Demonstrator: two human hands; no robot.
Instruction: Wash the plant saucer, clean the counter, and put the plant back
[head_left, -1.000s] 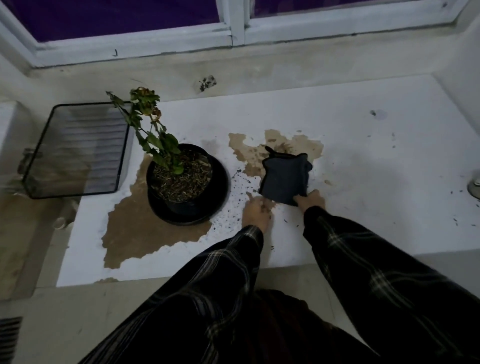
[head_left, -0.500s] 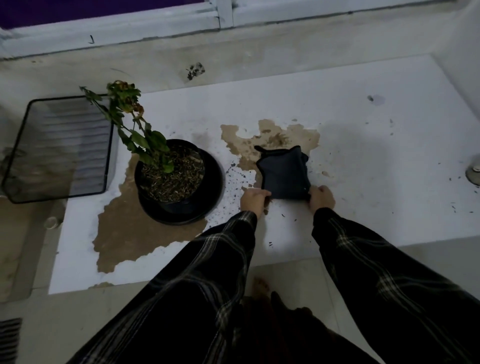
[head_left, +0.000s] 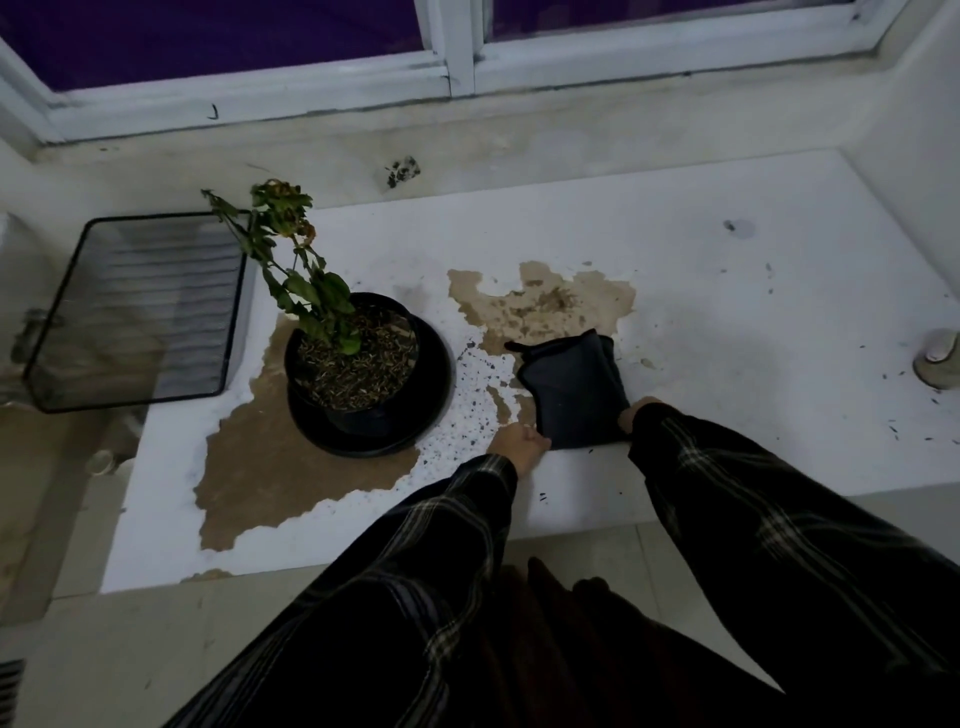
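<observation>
A dark grey folded cloth (head_left: 574, 392) lies flat on the white counter (head_left: 727, 364), its far edge overlapping a brown muddy puddle (head_left: 545, 304). The left hand (head_left: 517, 441) pinches the cloth's near left corner, fingers curled onto the fabric. The right hand (head_left: 636, 410) rests at the near right corner, mostly hidden by its plaid sleeve (head_left: 779, 519), so I cannot tell whether its fingers grip the cloth or merely press on it. To the left, the wilting green plant (head_left: 291, 270) in its round black plastic pot (head_left: 353, 358) sits in the round black plant saucer (head_left: 434, 395), which stands at the edge of a larger brown water stain (head_left: 270, 467) spreading toward the counter's near edge. Dark soil specks (head_left: 467, 410) are scattered between the saucer and the cloth. A black wire-framed mesh tray (head_left: 140, 312) lies beyond the counter's left edge, and a small pale round object (head_left: 937, 358) sits at the far right, cut off by the frame. Judged from this, the task is at an early stage: wiping seems to be underway at the smaller puddle, though most of it remains. The large stain and the specks look untouched. The pot is not yet lifted, so washing the saucer and returning the plant are still to come.
</observation>
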